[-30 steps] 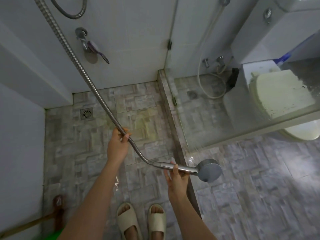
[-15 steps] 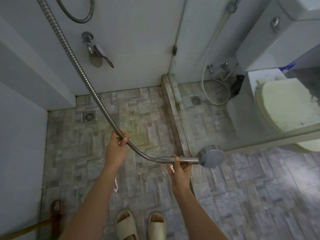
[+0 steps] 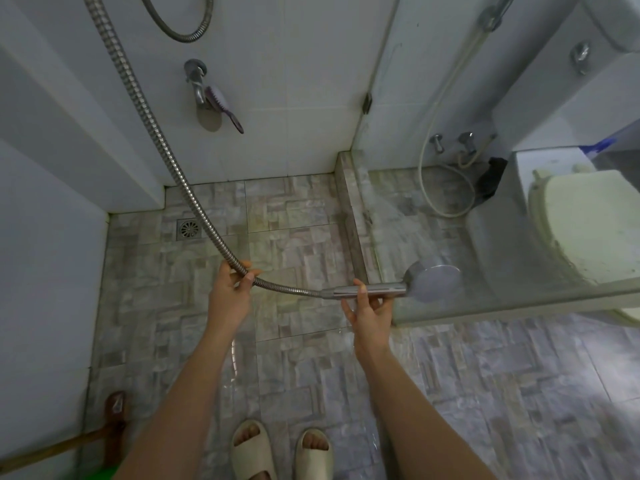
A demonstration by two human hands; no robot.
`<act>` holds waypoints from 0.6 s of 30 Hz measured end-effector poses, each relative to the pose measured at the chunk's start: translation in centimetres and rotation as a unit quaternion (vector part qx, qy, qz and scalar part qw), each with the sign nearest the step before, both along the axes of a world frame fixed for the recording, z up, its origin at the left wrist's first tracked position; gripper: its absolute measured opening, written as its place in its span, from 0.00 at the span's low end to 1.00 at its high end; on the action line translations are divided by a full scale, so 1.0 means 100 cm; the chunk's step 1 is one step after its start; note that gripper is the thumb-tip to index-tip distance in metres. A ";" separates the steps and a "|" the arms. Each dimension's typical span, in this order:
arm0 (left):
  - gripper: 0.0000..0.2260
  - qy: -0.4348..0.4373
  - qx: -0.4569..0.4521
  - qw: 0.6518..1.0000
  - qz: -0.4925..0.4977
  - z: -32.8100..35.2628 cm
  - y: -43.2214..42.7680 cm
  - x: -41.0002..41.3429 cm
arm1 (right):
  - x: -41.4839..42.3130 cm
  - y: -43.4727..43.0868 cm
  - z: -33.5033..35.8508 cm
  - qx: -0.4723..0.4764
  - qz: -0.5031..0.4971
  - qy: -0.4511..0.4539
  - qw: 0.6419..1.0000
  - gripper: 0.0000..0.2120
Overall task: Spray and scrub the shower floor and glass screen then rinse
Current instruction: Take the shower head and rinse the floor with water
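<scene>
My right hand (image 3: 367,311) grips the chrome handle of the shower head (image 3: 433,282), which lies level with its round face against the glass screen (image 3: 433,202). A misty spray fans up along the glass toward the far corner. My left hand (image 3: 230,292) pinches the ribbed metal hose (image 3: 152,116) about a forearm's length behind the handle; the hose climbs to the upper left. The wet stone-pattern shower floor (image 3: 287,244) spreads below both hands, with a square drain (image 3: 189,229) near the back left.
A purple brush (image 3: 221,107) hangs on the wall tap (image 3: 196,77). Behind the glass stand a toilet (image 3: 581,223), a white bidet hose (image 3: 446,188) and two valves. A raised kerb (image 3: 349,209) runs under the screen. A brown broom head (image 3: 116,410) and my slippered feet (image 3: 282,452) are at the bottom.
Both hands have lifted the shower head and swung it up and to the right, so its face now meets the glass and spray shows on the screen.
</scene>
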State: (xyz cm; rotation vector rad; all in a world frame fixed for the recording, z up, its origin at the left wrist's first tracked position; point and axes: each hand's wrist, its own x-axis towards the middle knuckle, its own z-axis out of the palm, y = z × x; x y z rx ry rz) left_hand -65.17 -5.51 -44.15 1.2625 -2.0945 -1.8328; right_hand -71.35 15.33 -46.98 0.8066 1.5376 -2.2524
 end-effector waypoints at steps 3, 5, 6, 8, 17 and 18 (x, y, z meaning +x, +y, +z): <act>0.11 0.002 0.006 1.000 0.010 0.000 -0.002 0.001 | -0.013 -0.005 0.002 -0.002 -0.001 0.017 1.000 0.26; 0.11 0.013 0.009 1.000 0.020 0.002 -0.002 0.002 | -0.021 -0.008 0.003 -0.009 0.000 0.024 1.000 0.28; 0.10 0.018 0.011 0.999 0.025 0.004 -0.002 0.002 | -0.025 -0.010 0.004 -0.008 0.002 0.026 1.000 0.28; 0.09 0.025 0.015 0.999 0.031 0.005 -0.003 0.002 | -0.032 -0.013 0.008 -0.006 0.006 0.035 0.999 0.27; 0.08 0.032 0.024 0.999 0.031 0.002 -0.009 0.005 | -0.044 -0.018 0.015 0.004 0.056 0.072 0.996 0.25; 0.08 0.027 0.022 0.999 0.027 0.001 -0.010 0.008 | -0.040 -0.016 0.016 0.007 0.065 0.072 0.995 0.25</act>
